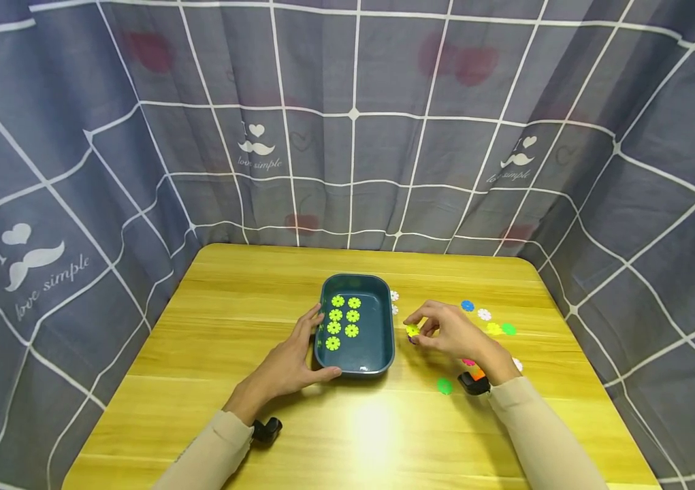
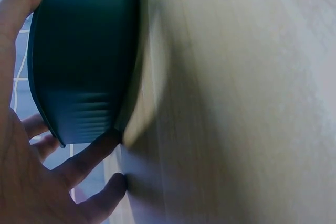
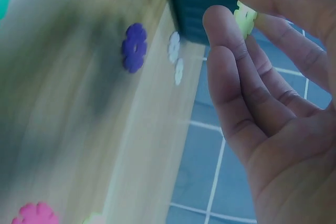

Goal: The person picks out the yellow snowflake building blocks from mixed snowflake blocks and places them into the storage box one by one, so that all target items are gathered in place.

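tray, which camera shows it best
The head view: it shows nearly the whole tray, rim and inside, with yellow-green pieces in it. The left wrist view shows only its outside, cut off at the top, beside the left hand. The right wrist view shows just part of its outside, partly behind the right hand.

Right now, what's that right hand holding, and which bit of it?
The right hand is pinching a yellow flower-shaped piece by its edge.

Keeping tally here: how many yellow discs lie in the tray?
7 discs in the tray: four in its left column, three in its right. None looks hidden.
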The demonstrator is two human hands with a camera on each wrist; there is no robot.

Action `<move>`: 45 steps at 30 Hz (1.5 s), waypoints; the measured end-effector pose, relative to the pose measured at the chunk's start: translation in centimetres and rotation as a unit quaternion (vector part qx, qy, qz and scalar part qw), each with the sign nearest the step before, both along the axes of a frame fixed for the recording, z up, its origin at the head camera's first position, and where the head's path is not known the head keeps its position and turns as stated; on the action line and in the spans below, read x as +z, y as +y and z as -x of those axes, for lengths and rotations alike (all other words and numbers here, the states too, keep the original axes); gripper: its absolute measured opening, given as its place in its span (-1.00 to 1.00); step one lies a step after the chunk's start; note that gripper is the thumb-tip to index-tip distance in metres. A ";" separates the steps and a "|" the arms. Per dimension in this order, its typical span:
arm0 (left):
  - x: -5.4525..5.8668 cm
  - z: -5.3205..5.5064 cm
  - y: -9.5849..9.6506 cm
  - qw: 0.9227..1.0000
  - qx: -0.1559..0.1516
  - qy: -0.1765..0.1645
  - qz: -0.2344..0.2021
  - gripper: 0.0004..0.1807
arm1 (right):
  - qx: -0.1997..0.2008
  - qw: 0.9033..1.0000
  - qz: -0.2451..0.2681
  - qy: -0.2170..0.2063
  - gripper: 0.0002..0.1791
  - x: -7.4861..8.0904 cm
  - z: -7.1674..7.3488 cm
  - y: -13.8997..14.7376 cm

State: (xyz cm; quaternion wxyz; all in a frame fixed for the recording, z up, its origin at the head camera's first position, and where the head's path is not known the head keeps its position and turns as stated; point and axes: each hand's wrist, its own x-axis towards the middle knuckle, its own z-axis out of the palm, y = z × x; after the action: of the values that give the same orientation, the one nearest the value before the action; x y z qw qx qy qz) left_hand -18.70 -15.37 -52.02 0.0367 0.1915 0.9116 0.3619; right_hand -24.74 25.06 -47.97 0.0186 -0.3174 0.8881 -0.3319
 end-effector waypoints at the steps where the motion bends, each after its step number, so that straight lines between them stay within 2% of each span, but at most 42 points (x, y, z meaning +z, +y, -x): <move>1: 0.0 0.0 0.0 1.000 0.000 -0.001 0.001 0.52 | 0.001 1.000 0.000 -0.002 -0.61 0.0 0.0 -0.2; 12: -0.2 0.1 0.0 1.000 0.003 -0.006 0.007 0.53 | 0.028 1.000 -0.003 -0.001 -0.61 0.8 0.7 -2.1; 19: -0.2 0.1 -0.1 1.000 0.007 -0.016 0.009 0.55 | 0.042 0.998 -0.033 0.016 -0.67 1.6 1.2 -3.5; 25: -0.2 0.0 -0.2 1.000 0.011 -0.016 0.004 0.55 | 0.069 0.995 -0.060 0.039 -0.71 1.8 1.7 -4.7; 35: -0.2 -0.1 -0.2 1.000 0.010 -0.015 0.001 0.55 | 0.091 0.992 -0.091 0.011 -0.73 2.5 2.2 -6.4; 45: 0.0 -0.1 -0.1 1.000 0.006 -0.015 -0.002 0.54 | 0.106 0.987 -0.120 0.012 -0.75 3.0 2.5 -7.7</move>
State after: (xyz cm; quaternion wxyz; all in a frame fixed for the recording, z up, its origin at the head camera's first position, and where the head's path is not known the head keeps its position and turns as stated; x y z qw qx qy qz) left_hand -18.59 -15.47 -51.98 0.0483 0.1810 0.9112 0.3669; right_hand -27.26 17.36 -44.93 0.0812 -0.4089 0.8830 -0.2157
